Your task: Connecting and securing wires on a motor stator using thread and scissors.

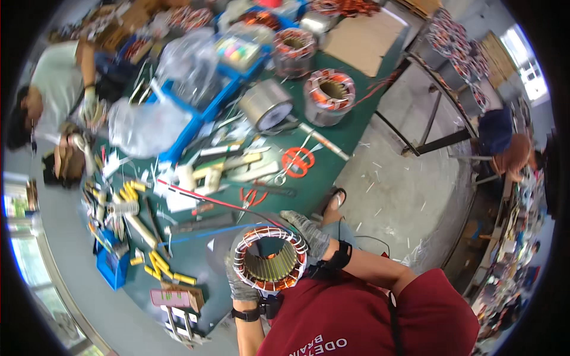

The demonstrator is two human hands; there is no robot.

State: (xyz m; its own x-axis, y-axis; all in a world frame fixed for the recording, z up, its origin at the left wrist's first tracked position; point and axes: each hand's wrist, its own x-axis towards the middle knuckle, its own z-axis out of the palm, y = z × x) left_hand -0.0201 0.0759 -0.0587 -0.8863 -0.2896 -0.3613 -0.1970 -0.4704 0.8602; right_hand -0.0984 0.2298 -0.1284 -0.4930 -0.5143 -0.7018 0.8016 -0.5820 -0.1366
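Observation:
Close to my body I hold a motor stator, a hollow cylinder with copper windings laced in white cord around its rim. My left hand, in a grey glove, grips its left side, and part of that hand is hidden behind it. The gloved right hand is against its upper right side, with the fingertips near the far rim. A red lead wire and a blue lead wire stretch from the stator leftward over the green table.
Beyond lie red-handled scissors, small pliers and several yellow pieces. More stators stand farther back beside blue trays. A blue bin sits at the left, near another person. A metal frame stands right.

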